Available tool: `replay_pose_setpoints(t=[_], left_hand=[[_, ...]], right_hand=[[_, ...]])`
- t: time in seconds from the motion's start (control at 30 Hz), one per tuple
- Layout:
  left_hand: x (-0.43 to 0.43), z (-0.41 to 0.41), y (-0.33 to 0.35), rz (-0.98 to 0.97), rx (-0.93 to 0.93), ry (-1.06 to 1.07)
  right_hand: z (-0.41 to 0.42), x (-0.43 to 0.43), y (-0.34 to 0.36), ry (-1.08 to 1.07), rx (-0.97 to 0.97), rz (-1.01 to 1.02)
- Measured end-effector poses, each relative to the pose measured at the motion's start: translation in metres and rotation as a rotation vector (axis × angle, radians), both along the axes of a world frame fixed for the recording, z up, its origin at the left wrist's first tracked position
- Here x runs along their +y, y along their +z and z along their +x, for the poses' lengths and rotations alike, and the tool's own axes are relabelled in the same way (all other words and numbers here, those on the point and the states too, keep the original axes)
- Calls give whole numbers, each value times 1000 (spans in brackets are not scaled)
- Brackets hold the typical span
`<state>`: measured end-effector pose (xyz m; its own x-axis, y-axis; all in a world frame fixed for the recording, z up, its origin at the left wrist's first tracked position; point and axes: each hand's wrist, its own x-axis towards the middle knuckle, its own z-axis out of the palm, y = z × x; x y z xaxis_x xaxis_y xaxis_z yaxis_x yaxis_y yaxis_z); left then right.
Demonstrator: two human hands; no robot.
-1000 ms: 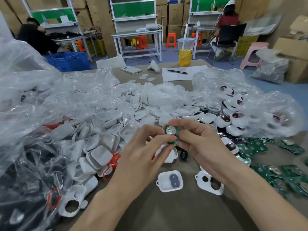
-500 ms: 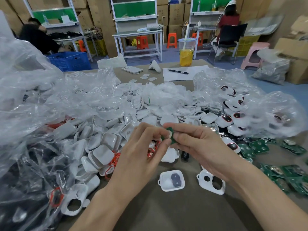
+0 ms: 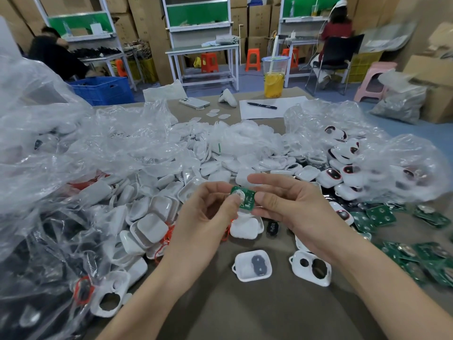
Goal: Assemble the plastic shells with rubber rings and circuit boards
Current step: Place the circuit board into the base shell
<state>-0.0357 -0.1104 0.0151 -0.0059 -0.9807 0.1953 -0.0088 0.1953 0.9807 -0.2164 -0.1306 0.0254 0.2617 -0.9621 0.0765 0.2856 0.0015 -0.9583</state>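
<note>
Circuit board point(image 3: 247, 196) — edge-on earlier — now turned face-up toward the camera.

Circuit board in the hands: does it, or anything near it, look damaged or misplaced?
Nothing stands out. The left hand and right hand hold the circuit board, which looks whole. Below, the open shell and the holed shell lie flat, apart.

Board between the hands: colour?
Green board with a round silver disc; head view.
</note>
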Motion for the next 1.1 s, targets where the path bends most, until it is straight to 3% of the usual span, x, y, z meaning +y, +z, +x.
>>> replay_pose_setpoints(t=[0.1, 0.17, 0.3, 0.5, 0.7, 0.87, 1.1], left_hand=[[1, -1, -2, 6, -7, -35], [1, 1, -4, -69, -167, 13], [4, 11, -4, -406, -579, 36], [8, 22, -4, -652, -870, 63], [25, 36, -13, -544, -858, -79], [31, 35, -14, -570, -936, -223], [30, 32, -14, -518, -966, -297]], right_hand=[[-1, -1, 0, 4, -8, -3], [-3, -1, 0, 15, -27, 7], [-5, -2, 0, 37, -4, 31], [-6, 3, -1, 57, 66, 30], [-40, 21, 1, -147, 525, -319], [-45, 25, -5, 43, 913, -412], [-44, 25, -12, 245, 1139, -514]])
